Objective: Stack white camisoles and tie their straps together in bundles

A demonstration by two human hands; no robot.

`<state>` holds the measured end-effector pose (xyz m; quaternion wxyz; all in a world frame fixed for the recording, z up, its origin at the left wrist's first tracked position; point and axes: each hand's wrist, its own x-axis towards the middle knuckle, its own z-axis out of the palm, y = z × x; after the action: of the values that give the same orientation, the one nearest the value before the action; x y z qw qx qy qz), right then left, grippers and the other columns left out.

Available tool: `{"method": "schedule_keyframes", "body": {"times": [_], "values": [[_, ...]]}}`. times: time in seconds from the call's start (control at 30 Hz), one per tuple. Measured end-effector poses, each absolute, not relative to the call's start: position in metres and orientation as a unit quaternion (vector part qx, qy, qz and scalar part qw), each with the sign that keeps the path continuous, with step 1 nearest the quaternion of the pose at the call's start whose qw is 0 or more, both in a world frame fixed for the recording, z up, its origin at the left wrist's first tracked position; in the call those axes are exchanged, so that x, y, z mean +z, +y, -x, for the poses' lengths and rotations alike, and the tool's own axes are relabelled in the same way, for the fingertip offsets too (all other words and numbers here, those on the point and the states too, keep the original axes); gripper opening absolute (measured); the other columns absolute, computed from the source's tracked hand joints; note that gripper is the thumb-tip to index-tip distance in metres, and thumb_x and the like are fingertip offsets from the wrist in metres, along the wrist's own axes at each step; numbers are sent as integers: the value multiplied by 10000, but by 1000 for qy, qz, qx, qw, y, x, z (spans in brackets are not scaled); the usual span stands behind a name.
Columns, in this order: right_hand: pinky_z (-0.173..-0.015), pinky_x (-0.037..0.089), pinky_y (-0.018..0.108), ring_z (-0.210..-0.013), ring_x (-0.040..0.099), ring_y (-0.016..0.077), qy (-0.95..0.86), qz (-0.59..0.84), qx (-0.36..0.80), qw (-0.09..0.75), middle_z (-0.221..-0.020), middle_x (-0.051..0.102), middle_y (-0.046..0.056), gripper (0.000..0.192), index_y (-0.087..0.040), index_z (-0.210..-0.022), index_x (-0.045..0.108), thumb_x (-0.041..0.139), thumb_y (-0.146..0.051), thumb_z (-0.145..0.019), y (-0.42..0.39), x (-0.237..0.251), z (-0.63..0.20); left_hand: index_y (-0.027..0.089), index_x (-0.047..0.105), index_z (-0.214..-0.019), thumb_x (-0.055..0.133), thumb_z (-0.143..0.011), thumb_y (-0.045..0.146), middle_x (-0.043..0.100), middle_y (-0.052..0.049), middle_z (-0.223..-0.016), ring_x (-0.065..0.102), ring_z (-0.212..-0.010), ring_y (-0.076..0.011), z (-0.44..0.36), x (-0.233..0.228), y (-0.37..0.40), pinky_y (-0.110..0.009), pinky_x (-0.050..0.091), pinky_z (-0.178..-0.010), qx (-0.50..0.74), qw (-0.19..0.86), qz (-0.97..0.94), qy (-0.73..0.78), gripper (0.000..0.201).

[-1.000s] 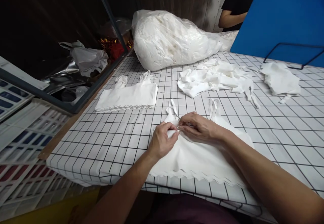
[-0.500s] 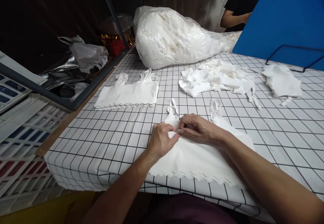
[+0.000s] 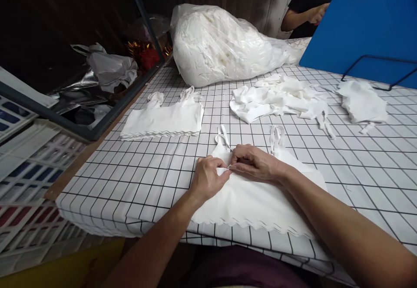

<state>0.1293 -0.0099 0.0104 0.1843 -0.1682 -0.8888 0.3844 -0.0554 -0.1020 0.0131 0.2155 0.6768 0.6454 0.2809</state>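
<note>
A white garment (image 3: 257,201) with shoulder straps and a scalloped hem lies flat at the near edge of the surface (image 3: 137,179), which carries a white covering ruled in a black grid. Both hands are on the garment's upper left portion, close together, fingertips nearly meeting. The left hand (image 3: 208,178) is pinched shut on a fold of the fabric near the left strap (image 3: 223,135). The right hand (image 3: 256,163) rests on the cloth just beside it, fingers curled and pinching at the same spot; what sits between its fingertips is too small to identify. The right strap (image 3: 276,135) lies free beyond the right hand.

Further back on the left, a neat stack of similar white garments (image 3: 163,120) lies flat. Behind it sits a large clear plastic bag (image 3: 221,47) stuffed with white cloth. A loose heap of white pieces (image 3: 276,99) lies centre right, and a smaller pile (image 3: 362,101) lies further right, beside a blue panel (image 3: 361,18) and a black wire frame (image 3: 379,57). Another person's hand (image 3: 315,13) shows at the far edge, well apart from the work.
</note>
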Motion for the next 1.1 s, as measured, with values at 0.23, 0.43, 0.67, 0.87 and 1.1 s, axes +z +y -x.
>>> {"method": "schedule_keyframes", "body": {"times": [0.23, 0.43, 0.67, 0.87, 1.1], "values": [[-785, 405, 336, -771, 541, 149, -902, 158, 352, 191, -801, 647, 33, 121, -161, -868, 622, 551, -229, -938, -11, 13, -128, 180, 662, -667, 736, -741, 171, 709, -16, -737, 626, -718, -180, 55, 14, -101, -329, 458, -720, 284, 219, -678, 641, 105], [-792, 355, 339, -793, 530, 160, -911, 150, 334, 189, -791, 644, 29, 121, -160, -879, 617, 529, -214, -941, -11, 11, -127, 171, 645, -656, 740, -751, 181, 700, -18, -731, 617, -714, -179, 56, 12, -101, -336, 455, -725, 284, 225, -680, 638, 135], [-777, 288, 346, -808, 470, 179, -949, 153, 234, 143, -796, 616, 31, 181, -174, -878, 618, 478, -229, -979, -14, 17, -128, 173, 647, -685, 731, -787, 193, 694, -19, -743, 607, -715, -174, 57, 12, -102, -338, 444, -740, 282, 226, -690, 627, 133], [-784, 252, 365, -781, 426, 190, -977, 143, 135, 86, -765, 613, 45, 275, -169, -867, 632, 423, -264, -1018, -17, 30, -124, 167, 645, -710, 717, -809, 167, 687, -21, -755, 590, -732, -171, 56, 13, -102, -324, 433, -740, 283, 228, -705, 608, 122], [-819, 239, 384, -799, 446, 200, -993, 107, 46, -17, -772, 634, 49, 193, -172, -898, 664, 488, -122, -959, -19, 48, -111, 168, 609, -669, 667, -793, 84, 609, 4, -661, 555, -710, -159, 55, 11, -103, -292, 425, -701, 296, 226, -719, 587, 161]]}}
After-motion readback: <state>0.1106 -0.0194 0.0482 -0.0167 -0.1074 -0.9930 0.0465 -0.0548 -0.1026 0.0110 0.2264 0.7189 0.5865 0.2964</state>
